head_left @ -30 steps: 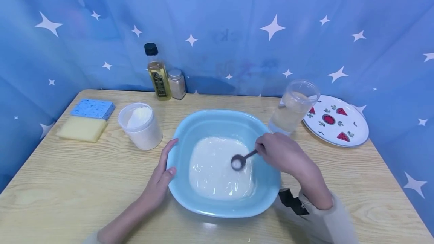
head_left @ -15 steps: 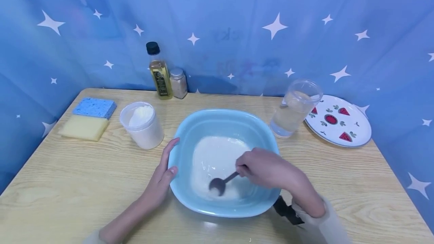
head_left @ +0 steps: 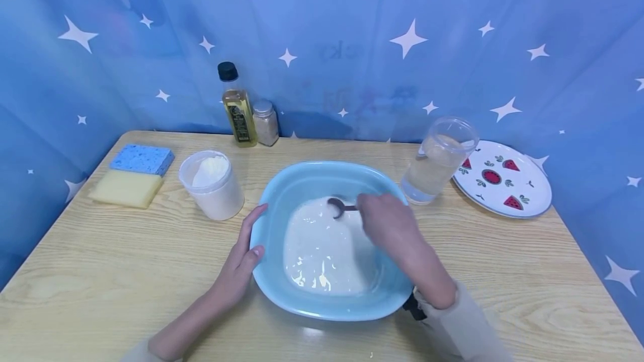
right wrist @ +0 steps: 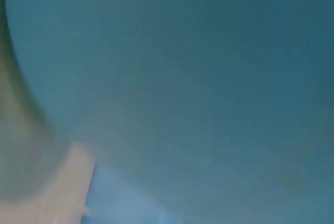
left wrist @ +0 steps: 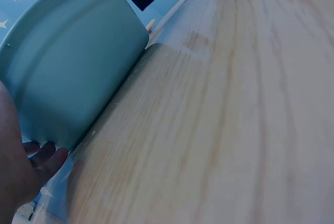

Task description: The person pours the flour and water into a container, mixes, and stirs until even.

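Note:
A light blue plastic basin (head_left: 332, 309) stands on the table with a glossy white liquid (head_left: 322, 250) in it. My left hand (head_left: 235, 264) holds the basin's left side, index finger and thumb at the rim. In the left wrist view, the other fingers (left wrist: 51, 161) lie against the outer wall low down. My right hand (head_left: 389, 225), above the basin's right part, grips the handle of a small dark spoon (head_left: 336, 204). The spoon's bowl is at the far part of the white liquid. The blurred right wrist view is mostly filled by a blue surface, with the hand and spoon hidden.
A tub of white powder (head_left: 213, 191) stands left of the basin, beside a yellow sponge (head_left: 126, 189) and a blue sponge (head_left: 142, 159). An oil bottle (head_left: 238, 116) and a small jar (head_left: 265, 124) stand behind. Right are a clear jug (head_left: 435, 166) and a watermelon-patterned plate (head_left: 525, 183).
My right hand has swept the spoon from the right of the basin to the near left, then to the far part. My left hand stays at the basin's left side.

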Motion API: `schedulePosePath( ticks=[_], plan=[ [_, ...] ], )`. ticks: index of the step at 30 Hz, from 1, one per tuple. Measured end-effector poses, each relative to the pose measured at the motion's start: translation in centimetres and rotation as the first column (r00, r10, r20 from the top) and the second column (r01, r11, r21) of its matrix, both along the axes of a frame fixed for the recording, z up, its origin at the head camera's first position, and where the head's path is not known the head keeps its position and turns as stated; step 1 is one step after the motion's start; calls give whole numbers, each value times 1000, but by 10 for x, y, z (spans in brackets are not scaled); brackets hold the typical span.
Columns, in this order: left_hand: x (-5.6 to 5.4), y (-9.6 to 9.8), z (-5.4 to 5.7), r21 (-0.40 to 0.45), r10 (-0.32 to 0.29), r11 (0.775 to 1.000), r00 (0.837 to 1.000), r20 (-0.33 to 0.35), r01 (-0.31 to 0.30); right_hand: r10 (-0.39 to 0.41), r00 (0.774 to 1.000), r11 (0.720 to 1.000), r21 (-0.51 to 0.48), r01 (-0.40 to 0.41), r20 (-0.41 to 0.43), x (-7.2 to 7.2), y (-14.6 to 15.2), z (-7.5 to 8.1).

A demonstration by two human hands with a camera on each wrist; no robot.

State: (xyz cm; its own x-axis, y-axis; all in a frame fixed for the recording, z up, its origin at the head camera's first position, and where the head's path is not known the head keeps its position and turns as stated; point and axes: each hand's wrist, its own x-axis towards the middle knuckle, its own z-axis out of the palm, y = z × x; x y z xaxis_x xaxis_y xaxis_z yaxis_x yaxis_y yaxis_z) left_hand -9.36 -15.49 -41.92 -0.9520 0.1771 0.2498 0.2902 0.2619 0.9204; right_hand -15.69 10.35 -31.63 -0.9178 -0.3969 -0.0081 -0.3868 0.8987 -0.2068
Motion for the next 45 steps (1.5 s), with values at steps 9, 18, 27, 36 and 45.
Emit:
schedulePosePath(
  ticks=[9,18,27,36,45],
  plan=[
    [-1,-1,-1,9,-6,1000,1000,8,6,127,990,992,18,-126,-63,16,-24,-13],
    [1,-2,-1,7,-18,1000,1000,-4,18,248,963,968,-60,-243,107,25,-29,-12],
    [1,-1,-1,23,-3,1000,1000,24,3,382,890,920,-192,-341,249,30,-1,15],
    [0,0,-1,8,2,1000,1000,19,-2,300,945,946,-166,-278,128,34,15,33],
    [-1,1,1,11,0,1000,1000,25,0,320,940,931,-220,-290,115,28,16,29]
  ],
)
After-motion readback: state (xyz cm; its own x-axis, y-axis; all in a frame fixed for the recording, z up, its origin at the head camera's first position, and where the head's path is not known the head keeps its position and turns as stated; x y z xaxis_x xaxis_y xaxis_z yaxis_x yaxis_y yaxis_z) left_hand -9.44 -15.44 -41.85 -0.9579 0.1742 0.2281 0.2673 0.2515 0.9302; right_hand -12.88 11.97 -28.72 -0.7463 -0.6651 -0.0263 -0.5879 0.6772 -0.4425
